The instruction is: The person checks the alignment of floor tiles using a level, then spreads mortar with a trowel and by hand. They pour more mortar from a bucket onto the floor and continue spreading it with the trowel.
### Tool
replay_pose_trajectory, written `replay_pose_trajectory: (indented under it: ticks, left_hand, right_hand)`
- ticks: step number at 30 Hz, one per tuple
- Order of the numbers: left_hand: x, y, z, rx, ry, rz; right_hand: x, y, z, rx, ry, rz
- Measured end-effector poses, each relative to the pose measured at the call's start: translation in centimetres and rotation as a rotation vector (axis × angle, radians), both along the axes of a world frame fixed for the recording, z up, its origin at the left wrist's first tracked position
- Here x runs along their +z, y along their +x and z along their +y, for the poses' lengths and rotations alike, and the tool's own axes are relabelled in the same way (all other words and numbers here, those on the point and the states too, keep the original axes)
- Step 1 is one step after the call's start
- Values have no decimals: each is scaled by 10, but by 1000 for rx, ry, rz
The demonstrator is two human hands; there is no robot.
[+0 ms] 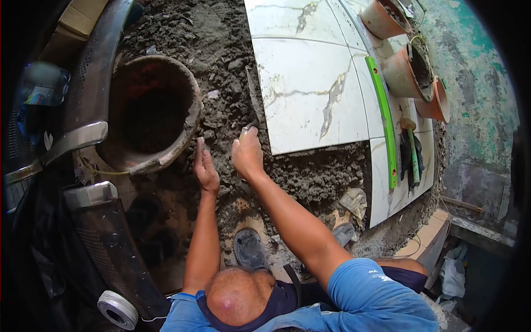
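My right hand (pixel 248 153) is closed around the handle of a trowel (pixel 253 91), whose mortar-covered blade points away from me along the left edge of a white marble-look tile (pixel 301 94). My left hand (pixel 206 170) is open, fingers stretched out and thumb apart, holding nothing, just above the loose grey mortar. A large dirty bucket (pixel 191 119) stands to its left, with a dark interior. Crumbly damp mortar (pixel 221 61) spreads left of the tile and below its near edge (pixel 315 174).
A green spirit level (pixel 383 119) and a mallet (pixel 412 149) lie on the tiles at the right. Several buckets (pixel 401 72) line the wall there. Metal perforated seats (pixel 88 83) stand at left, with a wire spool (pixel 117 310) below. A crumpled plastic piece (pixel 354 202) lies near my foot.
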State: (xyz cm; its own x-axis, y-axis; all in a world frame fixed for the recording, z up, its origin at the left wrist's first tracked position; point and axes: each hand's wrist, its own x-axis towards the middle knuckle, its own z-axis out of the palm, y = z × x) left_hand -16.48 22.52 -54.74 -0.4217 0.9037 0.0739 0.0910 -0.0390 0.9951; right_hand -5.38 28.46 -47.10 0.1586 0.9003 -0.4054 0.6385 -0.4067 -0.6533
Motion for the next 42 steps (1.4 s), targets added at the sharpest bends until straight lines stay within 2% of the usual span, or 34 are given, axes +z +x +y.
replay_pose_trajectory:
  ticks: [3,6,8,10,13,16,20,25,28,29,34,37,42]
  left_hand:
    - [6,3,-8,-36,-44,48]
    - [10,3,-6,-52,-52,131]
    - [13,4,-4,-53,-44,122]
    - [14,6,-6,-65,-49,113]
    - [15,7,-4,-86,-30,177]
    - [10,5,-3,-87,-31,117]
    - [7,4,-11,-93,-42,79]
    - [9,2,-6,-121,-48,108]
    - [13,5,-10,-132,-62,115]
    - [16,8,-10,-163,-69,117]
    - [20,28,-13,-248,-102,112]
    - [26,31,-17,-274,-102,144]
    - [21,25,-22,-263,-99,111]
  right_hand:
    - [-3,3,-35,-41,0,8]
    - [13,7,-65,43,-123,33]
    - [29,13,-75,32,-108,45]
    - [21,21,-76,-26,-22,12]
    - [8,23,-97,1,-93,-7]
    - [19,27,-126,66,-136,-11]
    - [11,44,-137,22,-20,-19]
    - [23,64,-187,222,-121,-15]
    - [37,86,-200,175,-196,46]
    - [38,92,-203,192,-152,21]
    - [33,78,-175,112,-174,104]
    - [21,60,-159,-90,-126,144]
    - [27,57,-185,-208,-141,216]
